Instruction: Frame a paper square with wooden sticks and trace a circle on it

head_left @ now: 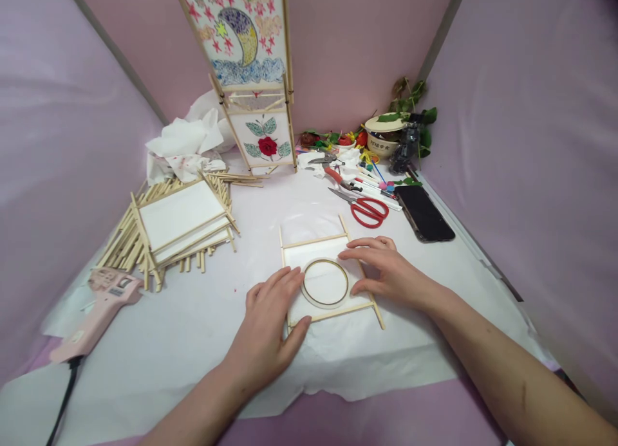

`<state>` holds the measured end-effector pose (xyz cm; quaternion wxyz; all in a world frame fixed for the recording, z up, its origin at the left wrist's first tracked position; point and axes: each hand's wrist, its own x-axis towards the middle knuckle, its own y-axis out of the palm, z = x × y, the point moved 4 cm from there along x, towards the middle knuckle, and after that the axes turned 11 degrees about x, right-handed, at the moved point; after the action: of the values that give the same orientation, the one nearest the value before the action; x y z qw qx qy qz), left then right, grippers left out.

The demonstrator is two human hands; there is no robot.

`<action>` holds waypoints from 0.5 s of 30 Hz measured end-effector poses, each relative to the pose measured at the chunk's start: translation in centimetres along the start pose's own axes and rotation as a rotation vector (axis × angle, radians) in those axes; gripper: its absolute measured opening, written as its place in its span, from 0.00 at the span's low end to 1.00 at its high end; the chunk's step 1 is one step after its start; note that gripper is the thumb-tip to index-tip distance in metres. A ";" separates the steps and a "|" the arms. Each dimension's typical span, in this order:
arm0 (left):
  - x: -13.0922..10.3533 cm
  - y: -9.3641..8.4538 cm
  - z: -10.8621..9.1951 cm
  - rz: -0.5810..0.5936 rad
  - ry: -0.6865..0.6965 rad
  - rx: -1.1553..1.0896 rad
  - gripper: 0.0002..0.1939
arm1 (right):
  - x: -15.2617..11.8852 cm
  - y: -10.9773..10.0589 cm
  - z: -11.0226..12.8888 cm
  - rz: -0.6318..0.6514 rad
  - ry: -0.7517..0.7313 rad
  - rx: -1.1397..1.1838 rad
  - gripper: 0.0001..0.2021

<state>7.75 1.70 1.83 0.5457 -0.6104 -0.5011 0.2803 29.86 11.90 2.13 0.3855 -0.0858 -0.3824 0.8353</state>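
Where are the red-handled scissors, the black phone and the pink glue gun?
Red-handled scissors (356, 204): head view, blade base.
Black phone (425, 213): head view, screen.
Pink glue gun (91, 324): head view, handle.

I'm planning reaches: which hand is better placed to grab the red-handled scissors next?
Probably the right hand: the scissors lie just beyond it, while the left hand is farther off, across the ring.

Dark Chinese chars (380, 145) on cream bowl (384, 152) — last one prob. 食, rest unclear
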 end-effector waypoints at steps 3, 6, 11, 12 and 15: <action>-0.1 -0.3 0.0 -0.080 0.007 -0.020 0.25 | 0.0 -0.4 -0.2 -0.057 -0.016 -0.004 0.25; -0.2 -0.8 0.0 -0.215 0.009 -0.053 0.14 | 0.0 -0.6 -0.3 -0.121 -0.016 0.006 0.22; -0.6 -1.1 -0.8 -0.286 0.152 -0.152 0.08 | 0.1 -0.6 -0.7 -0.211 0.008 0.027 0.13; -0.8 -1.1 -0.9 -0.288 0.175 -0.161 0.08 | 0.1 -0.7 -0.7 -0.236 0.008 0.026 0.12; -1.1 -1.0 -0.9 -0.290 0.203 -0.167 0.07 | 0.1 -0.7 -0.9 -0.305 -0.002 0.022 0.08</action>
<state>7.87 0.28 2.82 0.5754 -0.6002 -0.5477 0.0935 30.60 12.78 1.99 0.5084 -0.0215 -0.3823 0.7713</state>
